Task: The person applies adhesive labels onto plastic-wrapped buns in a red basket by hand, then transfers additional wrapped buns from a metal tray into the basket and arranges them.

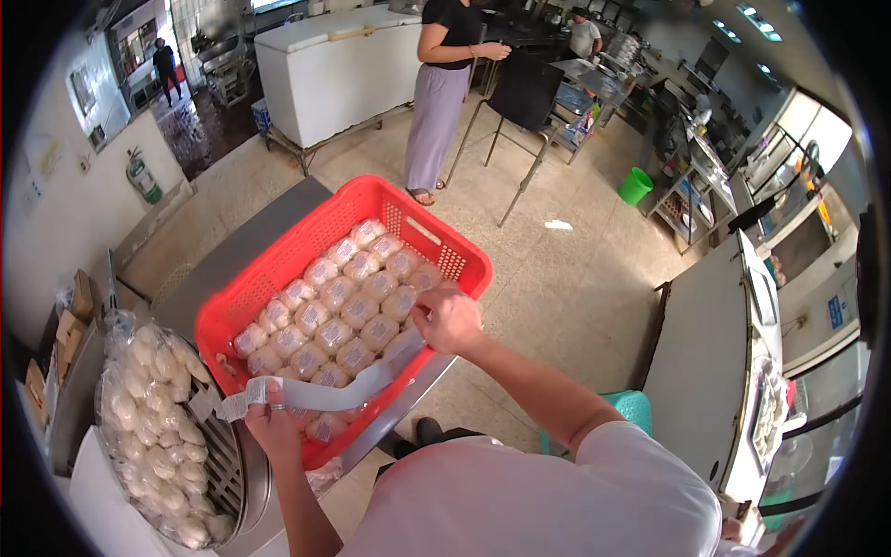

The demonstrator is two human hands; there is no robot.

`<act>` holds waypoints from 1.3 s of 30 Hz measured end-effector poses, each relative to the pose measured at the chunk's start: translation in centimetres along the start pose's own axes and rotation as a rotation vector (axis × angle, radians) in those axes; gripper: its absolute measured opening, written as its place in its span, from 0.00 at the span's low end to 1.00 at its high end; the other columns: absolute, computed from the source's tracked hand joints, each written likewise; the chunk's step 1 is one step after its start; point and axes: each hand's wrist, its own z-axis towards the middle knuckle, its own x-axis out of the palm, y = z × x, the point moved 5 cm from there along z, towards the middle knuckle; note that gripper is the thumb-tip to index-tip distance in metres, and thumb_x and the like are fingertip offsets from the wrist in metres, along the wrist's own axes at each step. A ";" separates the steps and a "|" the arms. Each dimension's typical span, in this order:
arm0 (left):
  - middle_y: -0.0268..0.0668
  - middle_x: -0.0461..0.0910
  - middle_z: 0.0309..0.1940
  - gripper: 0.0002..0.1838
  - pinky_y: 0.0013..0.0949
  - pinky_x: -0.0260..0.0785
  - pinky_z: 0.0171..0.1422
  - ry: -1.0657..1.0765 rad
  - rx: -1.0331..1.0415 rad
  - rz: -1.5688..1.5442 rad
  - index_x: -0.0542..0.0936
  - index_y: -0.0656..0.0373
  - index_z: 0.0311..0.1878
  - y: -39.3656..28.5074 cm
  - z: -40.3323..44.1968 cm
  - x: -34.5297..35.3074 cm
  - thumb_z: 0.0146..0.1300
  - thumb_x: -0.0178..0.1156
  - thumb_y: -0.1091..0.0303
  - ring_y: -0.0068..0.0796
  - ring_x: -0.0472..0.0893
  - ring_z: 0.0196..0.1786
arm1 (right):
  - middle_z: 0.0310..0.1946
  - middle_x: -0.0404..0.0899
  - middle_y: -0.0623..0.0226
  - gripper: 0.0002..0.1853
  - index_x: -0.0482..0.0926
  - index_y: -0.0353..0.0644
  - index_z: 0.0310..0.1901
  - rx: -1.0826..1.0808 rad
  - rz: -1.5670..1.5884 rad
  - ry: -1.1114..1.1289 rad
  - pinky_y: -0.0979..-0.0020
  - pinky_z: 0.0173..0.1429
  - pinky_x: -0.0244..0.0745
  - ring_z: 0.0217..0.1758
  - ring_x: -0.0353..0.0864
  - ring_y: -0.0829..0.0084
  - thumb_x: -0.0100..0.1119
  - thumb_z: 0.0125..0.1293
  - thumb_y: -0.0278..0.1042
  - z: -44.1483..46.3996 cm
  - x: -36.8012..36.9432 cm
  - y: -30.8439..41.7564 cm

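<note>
A red plastic basket [237,288] with pierced walls stands in front of me, filled with rows of wrapped, round white buns [336,293]. Most bun tops carry small printed labels. My left hand [272,429], a ring on one finger, is closed on a long label strip [339,397] at the basket's near left corner. The strip runs loosely over the near buns toward my right hand [449,318]. That hand is over the buns by the right wall, its fingers curled and pinched together. What its fingertips hold, if anything, is hidden.
Left of the basket, a clear bag of white buns [153,427] lies on a round slatted metal tray [227,464]. A person [445,93] stands beyond the basket near a black chair [524,97]. A white freezer [339,84] is behind; a teal stool [631,408] is at my right.
</note>
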 end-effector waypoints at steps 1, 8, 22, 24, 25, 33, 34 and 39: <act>0.26 0.80 0.29 0.17 0.25 0.67 0.36 -0.012 0.004 0.009 0.84 0.64 0.38 0.8 0.3 -0.4 0.79 0.61 0.59 0.15 0.73 0.32 | 0.30 0.85 0.57 0.07 0.87 0.43 0.31 0.007 0.003 -0.005 0.54 0.44 0.83 0.37 0.86 0.53 0.67 0.61 0.37 0.1 0.1 -0.2; 0.27 0.75 0.21 0.24 0.27 0.62 0.25 -0.017 0.043 0.143 0.82 0.63 0.32 -1.1 0.0 0.4 0.79 0.61 0.52 0.18 0.70 0.23 | 0.40 0.85 0.56 0.11 0.84 0.41 0.36 -0.143 0.054 -0.186 0.48 0.61 0.73 0.53 0.82 0.52 0.65 0.65 0.41 -2.4 -1.1 -0.5; 0.34 0.78 0.35 0.25 0.30 0.69 0.48 0.258 -0.209 -0.344 0.80 0.69 0.58 3.1 1.7 0.9 0.79 0.61 0.52 0.25 0.75 0.37 | 0.73 0.68 0.37 0.41 0.59 0.34 0.78 0.636 0.270 -0.109 0.50 0.78 0.67 0.75 0.69 0.38 0.65 0.71 0.43 -24.7 -0.3 -1.4; 0.32 0.77 0.35 0.24 0.30 0.70 0.49 0.309 -0.229 -0.445 0.80 0.67 0.56 2.6 1.5 0.5 0.78 0.61 0.51 0.24 0.75 0.37 | 0.69 0.72 0.36 0.43 0.55 0.33 0.79 0.962 0.343 -0.223 0.48 0.73 0.72 0.69 0.76 0.37 0.66 0.71 0.41 -29.5 -0.9 -2.5; 0.31 0.77 0.35 0.23 0.30 0.70 0.50 0.345 -0.241 -0.458 0.80 0.66 0.54 2.3 1.4 0.5 0.78 0.62 0.50 0.24 0.75 0.38 | 0.68 0.74 0.37 0.43 0.54 0.32 0.79 1.018 0.326 -0.354 0.48 0.70 0.75 0.66 0.79 0.37 0.66 0.71 0.39 -31.9 -0.9 -4.1; 0.35 0.82 0.34 0.20 0.30 0.71 0.46 0.404 -0.305 -0.544 0.83 0.67 0.48 3.2 2.0 1.4 0.78 0.63 0.54 0.25 0.77 0.36 | 0.64 0.76 0.53 0.46 0.47 0.36 0.83 1.128 0.434 -1.227 0.66 0.50 0.83 0.52 0.82 0.69 0.65 0.71 0.29 -44.1 -18.2 -5.1; 0.36 0.82 0.34 0.20 0.30 0.71 0.45 0.414 -0.305 -0.556 0.83 0.67 0.48 3.2 2.0 1.4 0.78 0.63 0.54 0.25 0.77 0.36 | 0.65 0.75 0.52 0.47 0.46 0.37 0.83 1.114 0.445 -1.262 0.66 0.49 0.83 0.52 0.82 0.68 0.64 0.71 0.29 -43.8 -20.0 -3.0; 0.36 0.82 0.34 0.21 0.29 0.72 0.45 0.414 -0.312 -0.564 0.83 0.67 0.47 2.6 1.5 1.5 0.77 0.63 0.53 0.24 0.78 0.35 | 0.69 0.71 0.50 0.52 0.39 0.35 0.84 0.939 0.132 -1.439 0.67 0.48 0.83 0.51 0.83 0.68 0.65 0.69 0.26 -43.9 -26.1 2.2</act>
